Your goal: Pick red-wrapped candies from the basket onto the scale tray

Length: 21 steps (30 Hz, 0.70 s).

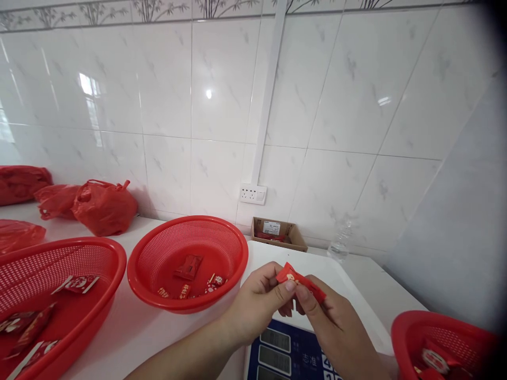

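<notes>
Both of my hands pinch one small red wrapped candy (295,275) with pale printing on it. The thumb and fingers of my left hand (263,298) grip its left end. At its right end, my right hand (330,316) presses it between thumb and fingers. The packet is held above a weighing scale (348,279) with a white pan and a blue front panel. My hands hide part of the scale's displays and keys.
Red perforated baskets (186,224) with wrapped sweets stand to the left, and another basket (443,319) is at the right. A cardboard box (299,240), a clear plastic bottle (339,243) and a wall socket (253,194) are behind. Red plastic bags (105,206) sit at the far left.
</notes>
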Available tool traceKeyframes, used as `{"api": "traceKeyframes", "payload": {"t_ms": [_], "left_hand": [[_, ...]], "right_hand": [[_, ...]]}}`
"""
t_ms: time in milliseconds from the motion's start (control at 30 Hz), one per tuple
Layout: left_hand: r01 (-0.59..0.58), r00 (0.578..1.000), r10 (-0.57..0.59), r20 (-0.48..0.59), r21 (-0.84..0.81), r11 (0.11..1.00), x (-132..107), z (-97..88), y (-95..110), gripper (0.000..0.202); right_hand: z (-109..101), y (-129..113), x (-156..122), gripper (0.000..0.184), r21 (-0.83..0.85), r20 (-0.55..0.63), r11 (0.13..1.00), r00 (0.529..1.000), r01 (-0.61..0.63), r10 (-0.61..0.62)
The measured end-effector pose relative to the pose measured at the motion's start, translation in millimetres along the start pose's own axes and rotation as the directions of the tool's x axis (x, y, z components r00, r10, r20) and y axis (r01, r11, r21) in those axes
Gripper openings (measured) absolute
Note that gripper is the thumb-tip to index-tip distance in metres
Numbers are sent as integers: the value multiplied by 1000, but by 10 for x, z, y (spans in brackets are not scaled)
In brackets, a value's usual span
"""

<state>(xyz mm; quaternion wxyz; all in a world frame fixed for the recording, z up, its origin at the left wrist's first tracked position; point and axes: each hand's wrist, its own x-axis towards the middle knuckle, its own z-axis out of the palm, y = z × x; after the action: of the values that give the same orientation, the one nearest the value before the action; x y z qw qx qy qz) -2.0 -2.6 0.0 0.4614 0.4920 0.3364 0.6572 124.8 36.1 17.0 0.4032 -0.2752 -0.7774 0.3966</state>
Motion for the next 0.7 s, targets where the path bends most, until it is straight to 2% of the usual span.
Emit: {"api": "traceKeyframes", "payload": {"t_ms": [200,367,433,567,633,700], "left_hand": [[-5,997,1,75,51,999,-5,-23,-1,49],[78,988,-73,138,-28,997,-43,-17,29,52],[61,986,-54,158,-40,997,-69,-10,40,50],[30,982,-22,187,-42,999,-106,4,58,47],[22,983,-15,181,-39,999,-102,7,61,48],[7,987,-4,160,-21,1000,-83,4,58,49]], "right_hand": [[-28,83,23,44,-24,115,999,993,24,-21],[-71,190,17,39,-75,215,982,964,176,-156],[-68,197,2,38,-65,208,969,953,237,-219],[-37,170,-25,39,-83,122,939,939,333,-322],[-25,158,-26,38,-88,133,942,941,323,-310],[-16,149,-18,38,-70,150,963,957,262,-249]]}}
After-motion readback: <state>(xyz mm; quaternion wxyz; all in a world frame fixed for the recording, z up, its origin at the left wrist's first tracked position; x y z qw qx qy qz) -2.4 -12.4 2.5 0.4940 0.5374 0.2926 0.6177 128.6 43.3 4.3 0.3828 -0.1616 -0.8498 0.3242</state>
